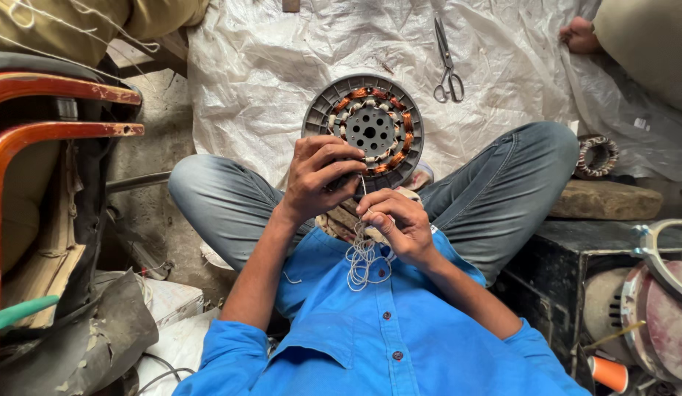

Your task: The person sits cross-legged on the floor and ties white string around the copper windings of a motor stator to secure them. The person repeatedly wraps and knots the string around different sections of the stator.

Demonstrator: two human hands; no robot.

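Observation:
A round grey motor stator [364,128] with copper windings stands upright on my crossed legs. My left hand [319,176] grips its lower left edge, fingers wrapped over the rim. Just below it, my right hand [396,224] pinches a white thread [361,260] that runs up to the windings. A loose tangle of that thread hangs against my blue shirt.
Scissors [447,62] lie on the white plastic sheet [268,66] beyond the stator. Another person's foot [578,34] rests at the top right. A second wound coil [598,155] sits on a stone slab at right; metal motor parts [649,301] are at lower right. A wooden chair frame [33,132] stands at left.

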